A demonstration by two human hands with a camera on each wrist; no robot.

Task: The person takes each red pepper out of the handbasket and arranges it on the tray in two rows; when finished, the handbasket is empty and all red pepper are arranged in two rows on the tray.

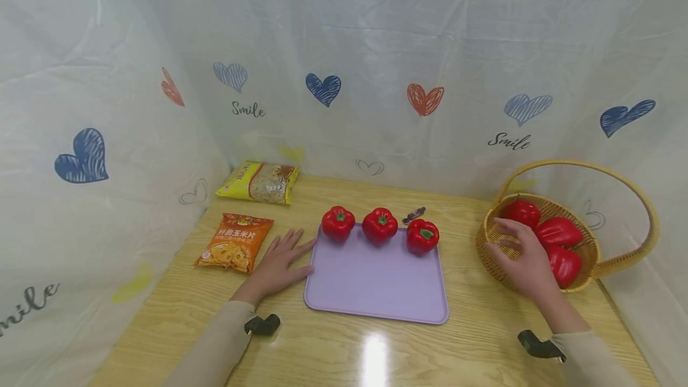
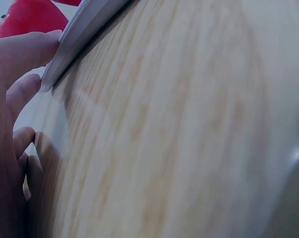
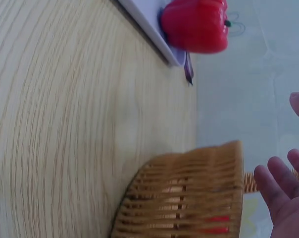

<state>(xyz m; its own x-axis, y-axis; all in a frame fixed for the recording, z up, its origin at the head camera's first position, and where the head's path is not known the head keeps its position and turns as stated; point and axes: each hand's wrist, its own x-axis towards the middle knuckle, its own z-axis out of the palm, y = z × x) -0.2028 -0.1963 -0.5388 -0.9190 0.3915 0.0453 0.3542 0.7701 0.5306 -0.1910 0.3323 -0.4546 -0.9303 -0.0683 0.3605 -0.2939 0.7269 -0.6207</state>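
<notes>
Three red bell peppers, a left one [image 1: 338, 224], a middle one [image 1: 380, 226] and a right one [image 1: 421, 237], stand in a row along the far edge of a lilac tray [image 1: 376, 282]. My left hand [image 1: 279, 264] lies with fingers spread, its thumb and forefinger touching the tray's left edge. Over the left part of a wicker basket [image 1: 491, 255] hovers my right hand [image 1: 521, 255], fingers apart and nothing held. Inside the basket are more red peppers [image 1: 559, 232], partly hidden. In the right wrist view the hand [image 3: 290, 198] is above the basket's rim.
An orange snack bag [image 1: 236, 242] lies left of my left hand, with a yellow bag [image 1: 258, 183] behind it. A small purple wrapped candy [image 1: 414, 215] sits behind the tray. The basket's tall handle [image 1: 645, 220] arches up at right. A printed curtain [image 1: 376, 76] surrounds the table.
</notes>
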